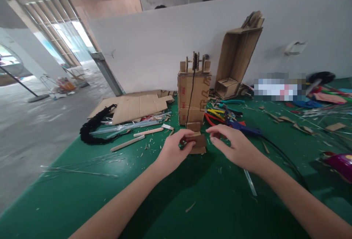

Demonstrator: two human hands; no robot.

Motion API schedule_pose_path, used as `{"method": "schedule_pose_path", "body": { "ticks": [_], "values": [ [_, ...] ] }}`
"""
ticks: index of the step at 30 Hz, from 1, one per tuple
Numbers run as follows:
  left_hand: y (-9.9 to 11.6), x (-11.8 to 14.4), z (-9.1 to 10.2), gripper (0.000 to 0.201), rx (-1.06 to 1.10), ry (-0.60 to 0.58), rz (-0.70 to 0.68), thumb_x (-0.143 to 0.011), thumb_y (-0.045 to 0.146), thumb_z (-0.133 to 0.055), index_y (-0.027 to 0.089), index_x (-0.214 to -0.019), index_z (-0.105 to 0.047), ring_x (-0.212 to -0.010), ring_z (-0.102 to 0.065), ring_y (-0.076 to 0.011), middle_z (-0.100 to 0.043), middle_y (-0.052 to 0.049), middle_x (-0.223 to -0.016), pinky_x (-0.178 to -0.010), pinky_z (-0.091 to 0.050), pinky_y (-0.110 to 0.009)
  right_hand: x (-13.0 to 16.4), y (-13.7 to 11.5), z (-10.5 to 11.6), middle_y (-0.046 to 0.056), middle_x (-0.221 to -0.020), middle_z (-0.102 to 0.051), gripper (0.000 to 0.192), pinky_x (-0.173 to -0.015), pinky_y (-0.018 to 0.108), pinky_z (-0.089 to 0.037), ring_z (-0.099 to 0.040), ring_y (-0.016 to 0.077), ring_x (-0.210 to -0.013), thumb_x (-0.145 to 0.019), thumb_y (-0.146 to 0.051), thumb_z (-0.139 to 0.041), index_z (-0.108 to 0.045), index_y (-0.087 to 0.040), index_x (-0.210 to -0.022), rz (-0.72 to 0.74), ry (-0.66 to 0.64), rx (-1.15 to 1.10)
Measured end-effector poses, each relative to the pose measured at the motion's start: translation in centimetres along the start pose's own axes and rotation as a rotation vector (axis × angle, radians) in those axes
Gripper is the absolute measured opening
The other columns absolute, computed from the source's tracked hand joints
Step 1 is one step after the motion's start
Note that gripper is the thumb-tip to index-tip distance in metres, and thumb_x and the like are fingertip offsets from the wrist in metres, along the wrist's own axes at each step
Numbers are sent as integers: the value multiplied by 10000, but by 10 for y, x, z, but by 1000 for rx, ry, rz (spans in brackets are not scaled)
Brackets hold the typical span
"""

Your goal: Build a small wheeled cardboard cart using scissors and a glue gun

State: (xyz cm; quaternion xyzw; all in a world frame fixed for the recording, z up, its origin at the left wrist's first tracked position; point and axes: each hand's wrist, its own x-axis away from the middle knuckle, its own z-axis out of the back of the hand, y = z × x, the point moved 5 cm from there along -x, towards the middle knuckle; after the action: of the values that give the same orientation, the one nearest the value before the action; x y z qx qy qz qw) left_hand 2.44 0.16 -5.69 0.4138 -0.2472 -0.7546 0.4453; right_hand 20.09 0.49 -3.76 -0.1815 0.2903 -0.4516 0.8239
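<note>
My left hand (pixel 173 150) grips a small brown cardboard piece (pixel 198 142) just above the green table (pixel 82 195). My right hand (pixel 232 144) hovers beside that piece with fingers pinched together near its right edge; whether it touches the piece I cannot tell. Right behind stands an upright cardboard tower (pixel 194 98) with small cardboard and stick parts on top. A black cord (pixel 190 96) hangs down its front to a small cardboard tab (pixel 193 126) at the base.
Flat cardboard sheets (pixel 137 107), a black braided bundle (pixel 95 127), wooden sticks (pixel 139 138) and clear rods lie at left. Coloured pliers (pixel 220 114) and a blue glue gun (pixel 244 129) with black cable lie at right. A tall open cardboard box (pixel 238 59) leans on the white partition.
</note>
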Motion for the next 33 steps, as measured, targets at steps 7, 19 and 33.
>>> {"method": "schedule_pose_path", "body": {
  "ticks": [7, 19, 33],
  "values": [
    [3, 1, -3, 143, -85, -44, -70, -787, 142, -551, 193, -903, -618, -735, -607, -132, -670, -16, -835, -698, -509, -269, -2, -6, -18, 61, -906, -639, 163, -745, 352, -445, -561, 197, -866, -893, -259, -467, -606, -199, -952, 101, -50, 29],
    [3, 3, -2, 157, -50, -110, -62, -803, 138, -535, 198, -884, -655, -775, -621, -138, -690, -15, -856, -700, -494, -262, -1, -3, -21, 48, -842, -647, 175, -711, 326, -431, -566, 186, -811, -909, -258, -450, -613, -197, -888, 111, -74, 90],
    [0, 4, -7, 158, -34, -137, -56, -808, 142, -524, 204, -882, -649, -774, -611, -138, -682, -12, -851, -726, -498, -285, -1, -2, -23, 56, -893, -648, 181, -737, 337, -446, -576, 191, -850, -906, -238, -454, -633, -213, -906, 99, -142, 68]
  ]
}}
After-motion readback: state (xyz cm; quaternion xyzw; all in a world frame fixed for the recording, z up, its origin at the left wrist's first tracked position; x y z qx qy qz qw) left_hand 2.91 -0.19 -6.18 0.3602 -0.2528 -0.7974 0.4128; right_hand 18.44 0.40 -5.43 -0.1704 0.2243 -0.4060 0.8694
